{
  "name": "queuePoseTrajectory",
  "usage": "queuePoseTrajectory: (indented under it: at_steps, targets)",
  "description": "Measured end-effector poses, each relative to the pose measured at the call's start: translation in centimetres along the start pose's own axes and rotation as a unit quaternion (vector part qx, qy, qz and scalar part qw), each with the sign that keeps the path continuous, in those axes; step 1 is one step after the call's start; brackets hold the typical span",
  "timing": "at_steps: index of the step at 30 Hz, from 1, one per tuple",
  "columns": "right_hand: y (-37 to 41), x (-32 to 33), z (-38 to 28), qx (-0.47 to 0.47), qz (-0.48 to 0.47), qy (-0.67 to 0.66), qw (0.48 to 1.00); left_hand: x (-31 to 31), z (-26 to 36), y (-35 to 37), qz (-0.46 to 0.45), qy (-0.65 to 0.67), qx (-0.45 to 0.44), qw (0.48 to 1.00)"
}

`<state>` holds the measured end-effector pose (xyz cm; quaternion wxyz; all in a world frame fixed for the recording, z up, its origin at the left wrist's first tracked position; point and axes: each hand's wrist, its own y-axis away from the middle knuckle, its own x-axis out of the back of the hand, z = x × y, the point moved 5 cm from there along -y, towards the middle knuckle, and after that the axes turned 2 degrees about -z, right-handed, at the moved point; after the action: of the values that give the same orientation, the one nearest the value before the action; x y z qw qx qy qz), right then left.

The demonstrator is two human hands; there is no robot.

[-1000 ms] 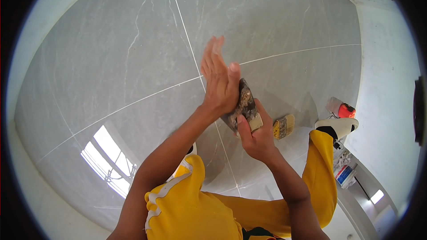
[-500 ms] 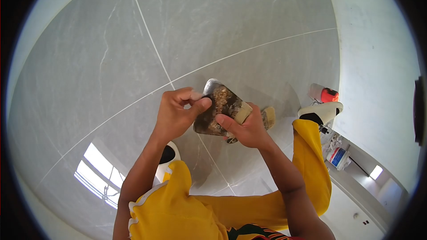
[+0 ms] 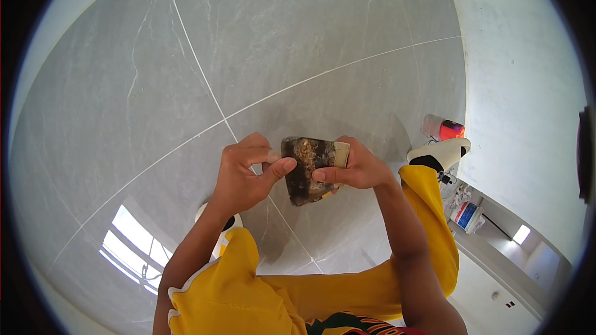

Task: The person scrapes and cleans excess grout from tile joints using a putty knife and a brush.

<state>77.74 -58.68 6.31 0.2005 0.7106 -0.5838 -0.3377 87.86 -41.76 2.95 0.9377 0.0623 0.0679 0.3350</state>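
Note:
My right hand [image 3: 357,167] is closed round a putty knife, its thumb lying on the face of the wide blade. The blade of the putty knife [image 3: 304,180] is dark, with brown crusty stains, and a pale yellowish strip runs along the side near my palm. Most of the rest of the tool is hidden behind the blade and my fingers. My left hand [image 3: 245,174] is at the blade's left edge, fingers curled and thumb tip against it. Something pale shows by its fingertips, too small to make out.
Grey floor tiles [image 3: 292,37] with white joints lie below. At the right are a red-and-clear container [image 3: 451,129], a shoe [image 3: 444,152], a white bucket [image 3: 467,217] with a blue-and-red label, and a white wall [image 3: 521,87]. My yellow trousers [image 3: 347,291] are at the bottom.
The putty knife has turned and come lower, its blade now more upright in view. My left hand has shifted down along the blade's edge. The view has moved slightly.

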Motion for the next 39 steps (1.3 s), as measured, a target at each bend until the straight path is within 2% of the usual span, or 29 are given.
queuePoseTrajectory:
  at_steps: [3, 5, 6, 8, 9, 12, 15, 24, 29, 32, 34, 36, 39]
  targets:
    - [-0.6, 0.7, -0.3, 0.027, 0.013, 0.19, 0.981, -0.5, -1.0, 0.5, 0.007, -0.072, -0.028, 0.997]
    - [-0.7, 2.3, -0.4, 0.056, 0.07, 0.342, 0.935, -0.3, -1.6, 0.7, 0.034, -0.113, -0.045, 0.992]
    - [-0.6, 3.2, -0.4, 0.07, 0.099, 0.414, 0.902, 0.6, -2.1, 0.9, 0.071, -0.096, -0.025, 0.993]
    - [-0.2, 5.6, -0.3, 0.074, 0.235, 0.477, 0.844, 3.3, -3.6, 1.6, 0.137, -0.058, 0.014, 0.989]
    - [-0.1, 6.8, -0.1, 0.076, 0.3, 0.506, 0.805, 4.1, -4.1, 2.0, 0.111, -0.049, 0.019, 0.992]
    - [-1.5, 8.0, 3.0, 0.171, 0.35, 0.68, 0.621, 4.6, -5.0, 3.3, 0.049, -0.011, 0.047, 0.998]
    - [-3.2, 8.5, 7.2, 0.187, 0.355, 0.708, 0.581, 4.3, -5.3, 3.6, 0.054, 0.017, 0.079, 0.995]
    - [-5.1, 10.6, 6.2, 0.256, 0.399, 0.655, 0.588, 5.6, -4.2, 2.2, 0.042, -0.024, 0.106, 0.993]
    - [-5.6, 11.0, 5.6, 0.197, 0.404, 0.677, 0.582, 5.1, -3.9, 2.0, 0.065, -0.018, 0.116, 0.991]
    - [-5.7, 10.6, 5.5, 0.213, 0.421, 0.664, 0.58, 5.3, -3.8, 2.2, 0.028, -0.027, 0.094, 0.995]
    - [-5.4, 11.0, 6.7, 0.211, 0.419, 0.659, 0.588, 5.9, -3.7, 2.8, 0.037, -0.015, 0.111, 0.993]
    - [-6.0, 11.5, 4.4, 0.195, 0.407, 0.664, 0.596, 5.9, -3.8, 2.6, 0.04, -0.016, 0.121, 0.992]
    - [-5.6, 10.8, 5.8, 0.193, 0.415, 0.676, 0.578, 6.1, -3.4, 2.9, 0.037, -0.03, 0.104, 0.993]
